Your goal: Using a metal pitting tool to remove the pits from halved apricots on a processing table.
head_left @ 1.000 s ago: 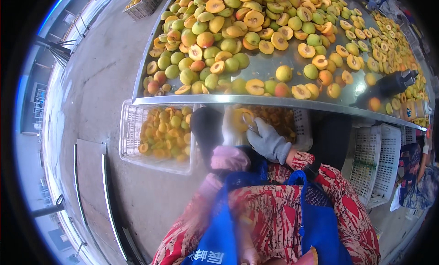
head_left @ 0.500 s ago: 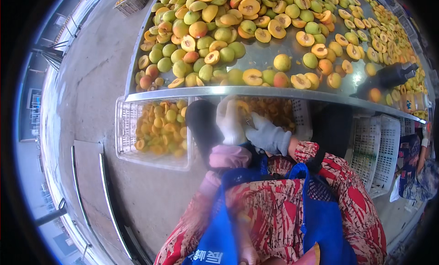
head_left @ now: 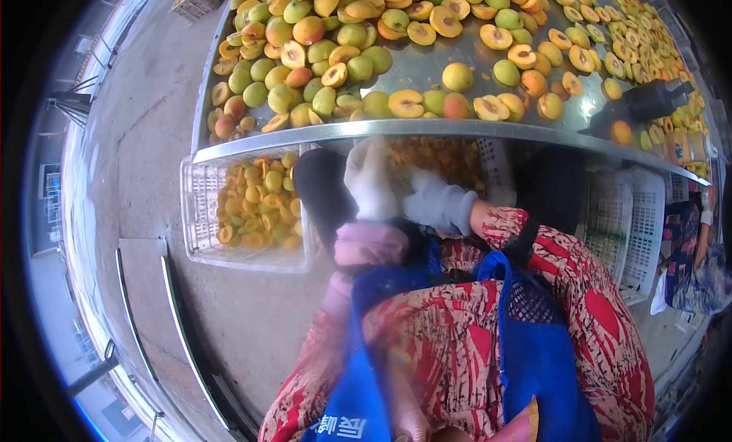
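My left hand (head_left: 370, 184), in a white glove, is raised just below the front edge of the metal table (head_left: 366, 129), its fingers curled and smeared by motion. Close against it is my right hand (head_left: 436, 203), in a pale grey glove, also closed. What either one grips is blurred and hidden between them. Beyond the edge lie many yellow peaches, whole and halved, among them a cut half (head_left: 406, 103) near the rim. Below and behind my hands a crate (head_left: 496, 168) contains small orange-brown fruit pieces.
On the floor at the left stands a white crate (head_left: 191, 213) of peach halves. Stacked white crates (head_left: 644, 236) stand at the right. A black cylindrical object (head_left: 648, 103) lies over the table's right side. Another person's arm (head_left: 703, 244) shows at the far right.
The whole view has shifted, with table and crates slightly higher and further left. A yellow-orange piece seen at my left fingers before is now hard to make out. My hands remain together.
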The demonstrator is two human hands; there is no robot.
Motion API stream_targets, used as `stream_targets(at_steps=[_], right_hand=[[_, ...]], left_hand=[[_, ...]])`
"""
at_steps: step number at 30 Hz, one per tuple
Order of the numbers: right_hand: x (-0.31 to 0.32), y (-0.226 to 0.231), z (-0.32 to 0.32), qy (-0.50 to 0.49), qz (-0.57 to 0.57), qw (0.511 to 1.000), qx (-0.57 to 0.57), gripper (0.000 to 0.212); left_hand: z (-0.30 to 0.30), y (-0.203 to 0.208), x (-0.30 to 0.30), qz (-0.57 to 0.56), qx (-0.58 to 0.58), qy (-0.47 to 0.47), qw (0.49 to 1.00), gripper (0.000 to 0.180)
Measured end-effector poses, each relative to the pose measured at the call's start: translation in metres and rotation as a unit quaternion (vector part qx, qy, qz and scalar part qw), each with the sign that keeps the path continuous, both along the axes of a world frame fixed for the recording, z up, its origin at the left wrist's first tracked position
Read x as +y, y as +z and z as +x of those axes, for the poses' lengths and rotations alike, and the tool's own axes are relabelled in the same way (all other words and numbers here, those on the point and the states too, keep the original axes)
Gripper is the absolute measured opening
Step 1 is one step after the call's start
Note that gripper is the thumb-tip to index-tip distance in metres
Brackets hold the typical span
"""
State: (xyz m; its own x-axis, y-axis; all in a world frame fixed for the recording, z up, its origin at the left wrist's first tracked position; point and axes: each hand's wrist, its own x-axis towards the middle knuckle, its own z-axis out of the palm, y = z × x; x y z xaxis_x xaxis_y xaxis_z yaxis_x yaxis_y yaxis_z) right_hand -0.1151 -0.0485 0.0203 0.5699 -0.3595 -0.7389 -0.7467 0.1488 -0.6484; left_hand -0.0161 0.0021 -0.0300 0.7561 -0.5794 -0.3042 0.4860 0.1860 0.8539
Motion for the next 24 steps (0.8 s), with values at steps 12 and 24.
stream_targets(at_steps=[12, 24], right_hand=[[0.007, -0.052, -0.002, 0.046, -0.184, 0.973, -0.129, 0.043], [0.007, -0.074, -0.01, 0.07, -0.194, 0.972, -0.113, 0.04]], left_hand=[[0.007, 0.012, 0.0, 0.025, 0.093, -0.012, 0.995, 0.027], [0.002, 0.009, -0.002, 0.061, 0.063, -0.046, 0.995, 0.026]])
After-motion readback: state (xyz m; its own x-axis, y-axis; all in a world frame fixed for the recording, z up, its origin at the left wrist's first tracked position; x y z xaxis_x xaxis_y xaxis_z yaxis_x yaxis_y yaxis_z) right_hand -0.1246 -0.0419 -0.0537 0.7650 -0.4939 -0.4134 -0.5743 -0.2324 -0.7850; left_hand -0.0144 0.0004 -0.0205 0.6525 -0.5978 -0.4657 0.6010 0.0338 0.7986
